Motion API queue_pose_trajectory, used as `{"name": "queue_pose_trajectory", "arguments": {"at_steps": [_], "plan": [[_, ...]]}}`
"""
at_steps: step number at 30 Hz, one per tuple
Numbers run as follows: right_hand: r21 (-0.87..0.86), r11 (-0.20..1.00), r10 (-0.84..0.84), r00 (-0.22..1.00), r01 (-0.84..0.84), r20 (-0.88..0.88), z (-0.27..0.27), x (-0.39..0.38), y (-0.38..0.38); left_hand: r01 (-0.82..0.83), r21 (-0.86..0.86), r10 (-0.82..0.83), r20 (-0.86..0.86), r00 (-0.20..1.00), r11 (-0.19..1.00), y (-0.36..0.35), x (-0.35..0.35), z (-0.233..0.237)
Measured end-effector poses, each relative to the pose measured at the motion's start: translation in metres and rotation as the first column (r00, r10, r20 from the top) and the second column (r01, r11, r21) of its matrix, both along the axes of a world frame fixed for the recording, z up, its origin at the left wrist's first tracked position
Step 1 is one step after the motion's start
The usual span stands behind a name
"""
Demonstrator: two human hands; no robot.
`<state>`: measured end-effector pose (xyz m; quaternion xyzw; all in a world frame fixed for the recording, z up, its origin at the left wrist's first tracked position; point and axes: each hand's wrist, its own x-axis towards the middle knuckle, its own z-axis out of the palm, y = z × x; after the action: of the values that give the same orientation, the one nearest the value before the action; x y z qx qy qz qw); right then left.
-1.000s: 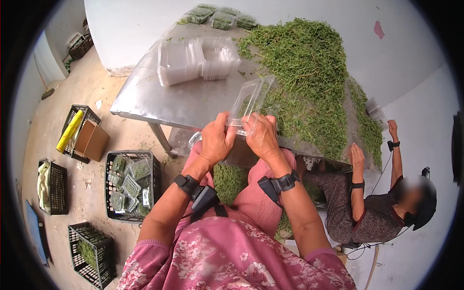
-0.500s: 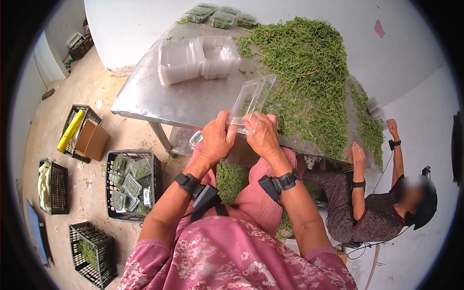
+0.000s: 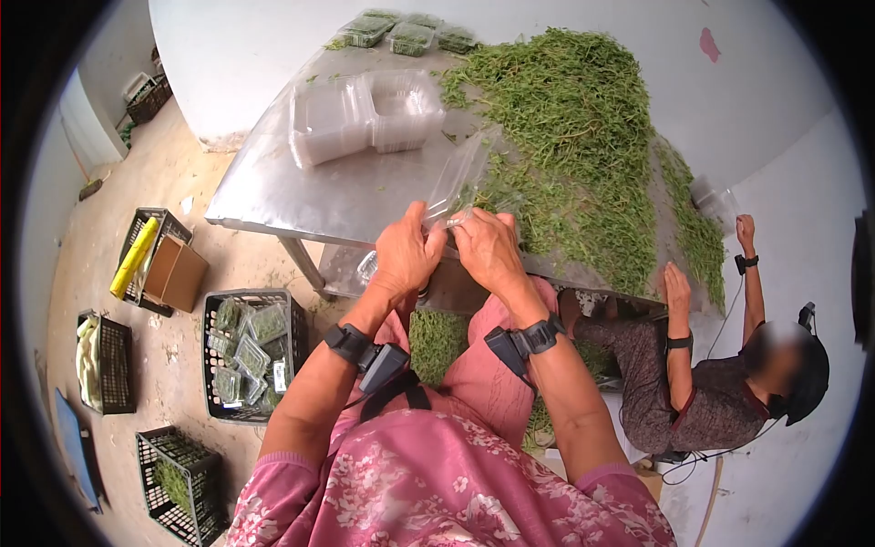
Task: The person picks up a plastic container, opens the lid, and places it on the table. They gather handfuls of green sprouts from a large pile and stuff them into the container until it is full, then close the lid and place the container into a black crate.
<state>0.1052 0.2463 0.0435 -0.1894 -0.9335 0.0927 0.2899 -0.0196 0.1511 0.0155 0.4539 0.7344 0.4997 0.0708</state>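
A clear plastic clamshell container [image 3: 458, 175] is held over the near edge of the metal table [image 3: 273, 182]. My left hand [image 3: 407, 252] pinches its near left side. Close beside it, my right hand [image 3: 488, 251] has its fingers closed on the near right part. Some of the container's outline is hard to make out against the greens. Just beyond my hands, a large heap of loose green sprigs [image 3: 570, 100] covers the right side of the table. Nested clear containers [image 3: 330, 118] stand farther back on the left.
Filled containers [image 3: 412, 38] sit at the table's far end. On the floor at left, a black crate [image 3: 211, 365] holds packed containers, among other crates [image 3: 182, 483]. A co-worker [image 3: 720, 392] at right reaches toward the table, one hand near clear containers [image 3: 715, 201].
My fingers have drawn in closer around the near part of the container, and its panels sit lower and tilt differently. The camera view has shifted slightly.
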Motion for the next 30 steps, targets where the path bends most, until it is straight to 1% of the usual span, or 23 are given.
{"name": "queue_pose_trajectory", "arguments": {"at_steps": [4, 8, 11, 14, 17, 20, 23, 26, 29, 30], "plan": [[-0.013, 1.0, 0.0, 1.0, 0.0, -0.02, -0.002, 0.0, 0.002, 0.004, -0.127, -0.005, -0.002, 1.0, 0.992, 0.001, -0.004, 0.01], [-0.077, 0.997, -0.01, 1.0, 0.011, 0.015, 0.002, 0.0, 0.003, 0.068, -0.183, -0.056, 0.067, 0.996, 0.981, 0.004, -0.01, 0.013], [-0.069, 0.998, -0.009, 1.0, 0.01, 0.018, 0.003, 0.0, 0.003, 0.047, -0.111, -0.044, 0.038, 0.998, 0.993, 0.006, -0.009, 0.009], [-0.092, 0.996, -0.01, 0.999, 0.013, 0.031, 0.007, 0.001, 0.002, 0.023, -0.001, -0.023, 0.038, 0.999, 1.0, 0.007, -0.005, 0.007], [-0.107, 0.994, -0.01, 0.999, 0.014, 0.04, 0.009, 0.0, 0.002, -0.035, -0.01, 0.035, 0.01, 0.999, 0.999, 0.009, -0.003, 0.004], [-0.112, 0.994, 0.004, 1.0, -0.002, 0.018, 0.009, 0.0, 0.003, -0.051, 0.016, 0.051, 0.008, 0.999, 0.999, 0.011, -0.001, 0.0], [-0.142, 0.99, 0.002, 0.999, 0.004, 0.039, 0.012, 0.001, 0.003, -0.028, 0.045, 0.026, 0.055, 0.998, 0.999, 0.013, -0.002, 0.0], [-0.169, 0.986, -0.011, 1.0, 0.012, 0.005, 0.008, -0.001, 0.004, -0.056, 0.129, 0.035, 0.16, 0.987, 0.99, 0.018, -0.002, -0.004], [-0.149, 0.989, -0.008, 0.999, 0.015, 0.045, 0.013, 0.0, 0.004, -0.058, 0.164, 0.027, 0.185, 0.982, 0.985, 0.018, -0.001, -0.002], [-0.241, 0.969, 0.05, 0.999, -0.047, 0.004, 0.015, 0.0, 0.006, -0.057, 0.176, 0.022, 0.196, 0.98, 0.983, 0.017, -0.001, -0.001]]}}
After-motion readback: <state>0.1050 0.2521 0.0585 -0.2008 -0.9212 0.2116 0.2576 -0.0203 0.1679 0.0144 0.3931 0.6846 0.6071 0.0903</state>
